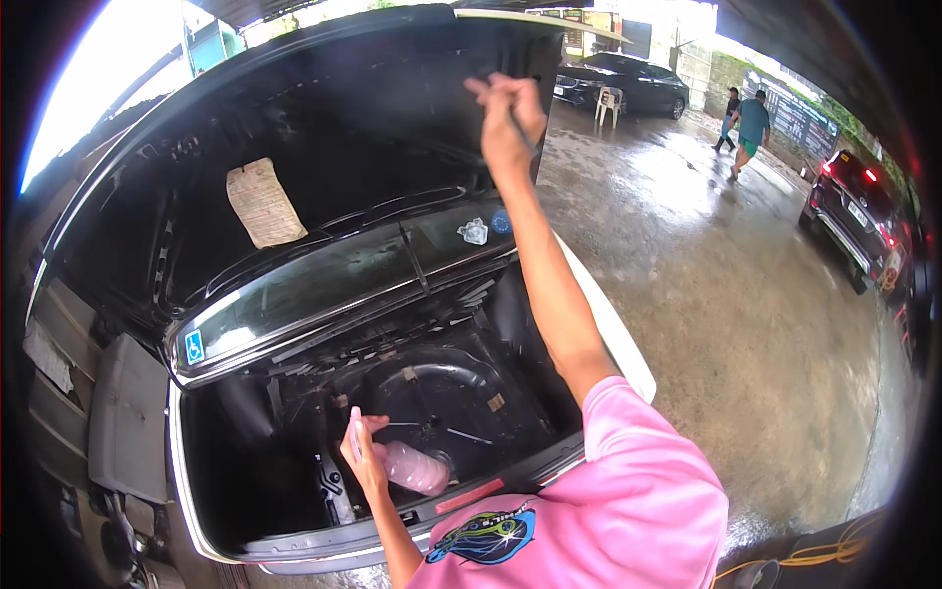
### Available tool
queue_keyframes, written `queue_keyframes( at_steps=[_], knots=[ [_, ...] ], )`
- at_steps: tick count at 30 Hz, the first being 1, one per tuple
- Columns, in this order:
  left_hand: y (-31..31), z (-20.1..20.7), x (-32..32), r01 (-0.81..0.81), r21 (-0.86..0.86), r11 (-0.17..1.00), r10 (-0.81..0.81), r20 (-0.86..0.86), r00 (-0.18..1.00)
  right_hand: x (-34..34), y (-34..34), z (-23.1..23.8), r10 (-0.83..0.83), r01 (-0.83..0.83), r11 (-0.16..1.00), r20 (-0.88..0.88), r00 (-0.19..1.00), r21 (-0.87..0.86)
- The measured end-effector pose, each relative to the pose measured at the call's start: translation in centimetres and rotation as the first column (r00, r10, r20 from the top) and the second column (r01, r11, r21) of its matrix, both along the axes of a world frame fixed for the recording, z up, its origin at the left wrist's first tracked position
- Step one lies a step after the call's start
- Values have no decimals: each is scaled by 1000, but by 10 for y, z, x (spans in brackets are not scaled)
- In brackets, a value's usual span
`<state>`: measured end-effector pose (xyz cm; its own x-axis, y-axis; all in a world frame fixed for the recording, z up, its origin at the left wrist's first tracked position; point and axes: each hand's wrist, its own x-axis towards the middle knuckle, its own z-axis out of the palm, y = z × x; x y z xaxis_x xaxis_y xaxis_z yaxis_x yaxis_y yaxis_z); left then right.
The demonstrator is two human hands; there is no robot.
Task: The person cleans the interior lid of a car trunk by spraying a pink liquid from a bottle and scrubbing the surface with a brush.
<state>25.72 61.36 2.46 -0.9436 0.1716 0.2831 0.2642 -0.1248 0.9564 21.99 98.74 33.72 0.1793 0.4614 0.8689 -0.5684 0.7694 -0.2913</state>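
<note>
Holding: the left hand (361, 454) is closed around the neck end of a clear plastic bottle (412, 467) with pinkish liquid inside.
Bottle position: it lies tilted, almost on its side, low inside the open car trunk (294, 461), just in front of the round spare-wheel well (442, 398) and close to the trunk's rear sill.
Left grip: fingers wrapped shut on the bottle's near end, thumb on top; the forearm comes up from the lower edge over the sill.
Right hand: the right hand (510, 113) is raised high, at the edge of the lifted trunk lid (324, 118).
Right grip: fingers curled together in a loose pinch; motion blur hides whether they touch the lid or hold anything, so I cannot tell.
Trunk floor: bare dark metal, with the carpet out and small tan tabs near the well's rim.
Lid underside: black, with a worn tan paper label (263, 202) stuck to it.
Rear window: the glass (343, 275) shows below the lid, with a small blue sticker at its lower left corner and two stickers near its right end.
Clothing: a pink shirt sleeve (638, 481) with a blue and yellow printed patch fills the lower right.
Ground: wet concrete (726, 324) beside the white car.
Farther off: two people (748, 126) walk away at upper right, near a white plastic chair (609, 102), a dark parked car (623, 83) and another dark car (859, 216) with red tail lights lit.
</note>
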Motion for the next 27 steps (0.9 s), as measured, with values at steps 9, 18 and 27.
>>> queue_keyframes(
  at_steps=[9, 18, 27],
  knots=[
    [-15, 16, -8, 144, -137, 980, -140, 34, 990, 28, 13, 9, -133, 139, 970, -46, 990, 197],
    [22, 16, -7, 281, -76, 957, -282, -6, 959, 35, -22, 7, -220, 135, 921, 200, 955, 366],
    [11, 2, 4, 270, -100, 958, -271, 4, 963, 1, -60, 17, -108, 85, 951, 62, 992, 298]
  ],
)
